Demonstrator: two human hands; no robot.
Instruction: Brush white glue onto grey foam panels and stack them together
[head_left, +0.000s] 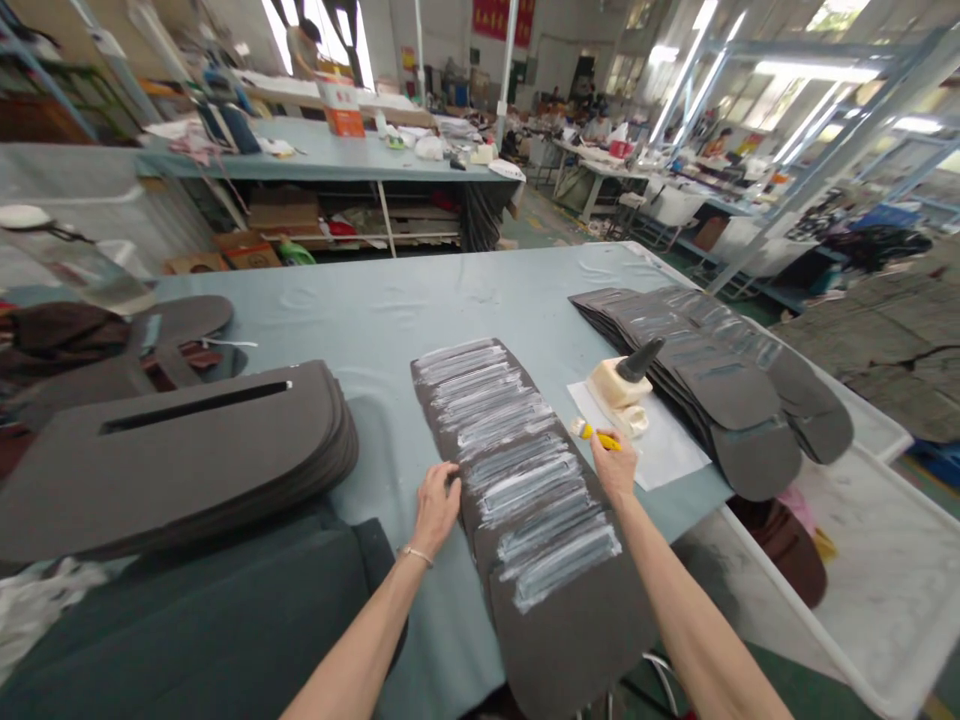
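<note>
My right hand (615, 465) is closed around the yellow handle of a small paintbrush (609, 441), its pale bristles pointing left. The brush is just right of a row of overlapping dark grey panels (577, 640). Wet white streaks of what looks like glue (517, 430) cross these panels in bands. At the row's left edge rests my left hand (437, 510), fingers loosely bent and apart, touching the edge with nothing visible held. Beyond the brush, a cream-coloured container (616, 385) with a black conical top sits on a white sheet (671, 470).
Left on the blue-green table (390, 400) lies a stack of slotted dark panels (225, 450), with dark folded material (225, 620) in front. Fanned panels with streaks (720, 380) lie at right, above a white bin (885, 600). A second worktable (315, 150) stands behind.
</note>
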